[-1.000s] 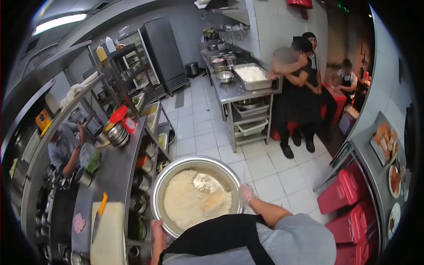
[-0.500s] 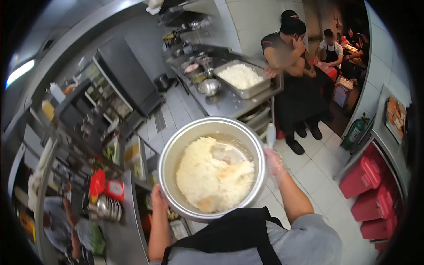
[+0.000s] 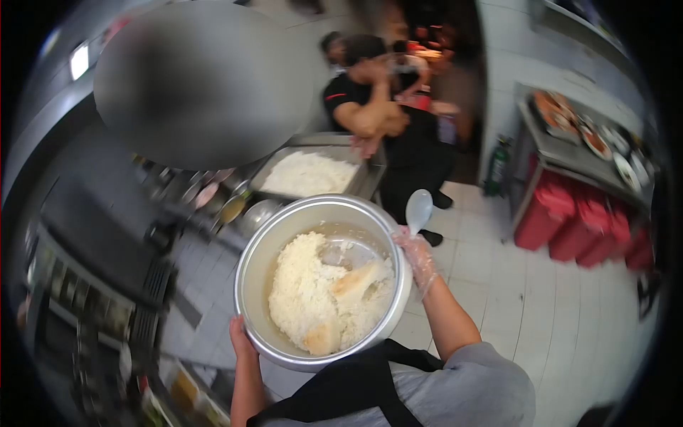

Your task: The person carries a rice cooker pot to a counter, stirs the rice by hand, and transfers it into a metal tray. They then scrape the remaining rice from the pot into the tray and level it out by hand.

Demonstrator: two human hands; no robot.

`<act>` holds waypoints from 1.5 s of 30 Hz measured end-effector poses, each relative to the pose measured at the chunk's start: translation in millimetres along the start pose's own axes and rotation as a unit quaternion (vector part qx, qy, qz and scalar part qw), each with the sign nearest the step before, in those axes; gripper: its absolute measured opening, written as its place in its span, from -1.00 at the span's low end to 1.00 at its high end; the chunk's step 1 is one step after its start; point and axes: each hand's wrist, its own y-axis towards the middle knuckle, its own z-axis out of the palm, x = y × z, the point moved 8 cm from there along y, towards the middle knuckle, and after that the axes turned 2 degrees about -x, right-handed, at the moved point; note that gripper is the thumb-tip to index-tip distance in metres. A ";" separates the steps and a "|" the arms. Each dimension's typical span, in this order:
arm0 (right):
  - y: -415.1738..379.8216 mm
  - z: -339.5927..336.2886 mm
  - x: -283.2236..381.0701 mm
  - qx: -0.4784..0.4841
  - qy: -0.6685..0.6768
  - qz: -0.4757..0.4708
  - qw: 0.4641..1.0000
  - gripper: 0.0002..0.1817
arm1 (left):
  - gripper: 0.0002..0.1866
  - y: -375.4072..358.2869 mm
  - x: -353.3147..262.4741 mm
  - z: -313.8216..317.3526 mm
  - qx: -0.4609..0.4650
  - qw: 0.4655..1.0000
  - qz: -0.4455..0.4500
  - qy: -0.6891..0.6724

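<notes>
Silver metal pot (image 3: 256, 277), just the one, lower centre of the frame, with one heap of white rice (image 3: 299, 292) and two browned chunks (image 3: 356, 281) in it. Two hands on it: bare left hand (image 3: 243, 339) grips its lower left side, though I can't see the fingertips; right hand (image 3: 415, 255), in one clear glove (image 3: 425, 274), is at the right rim, fingers closed around one pale spoon (image 3: 420, 208) poking up. One rice tray (image 3: 339, 150) upper centre, at least three red bins (image 3: 544, 213) on the right.

The pot (image 3: 255, 285) is smooth metal, the spoon (image 3: 420, 208) apparently glossy plastic.
</notes>
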 end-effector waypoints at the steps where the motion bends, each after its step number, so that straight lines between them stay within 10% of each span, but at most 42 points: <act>1: -22.7 2.4 -9.8 -0.009 0.015 0.015 1.000 -0.27 | -0.88 27.2 9.1 -15.0 0.024 1.000 -0.004 0.019; 5: -94.1 -19.8 -24.8 -0.125 0.069 -0.009 0.990 -0.22 | -0.56 37.5 11.5 16.5 0.113 0.982 -0.148 -0.033; 11: -259.9 -65.7 5.5 -0.157 0.074 -0.005 0.985 -0.36 | -0.39 -31.4 -14.3 17.7 0.254 0.957 -0.138 0.039; 18: -224.8 -26.7 -15.0 -0.261 0.056 -0.024 0.964 -0.43 | -0.26 80.0 28.7 19.1 0.083 0.973 -0.216 0.021; 22: -220.3 7.0 -30.1 -0.298 0.095 -0.053 0.948 -0.41 | -0.39 151.9 67.8 36.8 0.269 0.927 -0.261 0.017; 33: -305.7 90.6 -85.3 -0.443 0.104 -0.124 0.882 -0.39 | -0.35 263.0 68.8 -88.5 0.080 0.937 -0.337 -0.054; 38: -296.7 123.2 -100.2 -0.419 0.106 -0.125 0.893 -0.37 | -0.55 275.2 70.6 -57.5 0.141 0.924 -0.348 -0.076; 45: -296.8 149.3 -95.6 -0.414 0.030 -0.095 0.905 -0.29 | -0.32 313.8 72.4 -32.2 0.037 0.954 -0.283 -0.094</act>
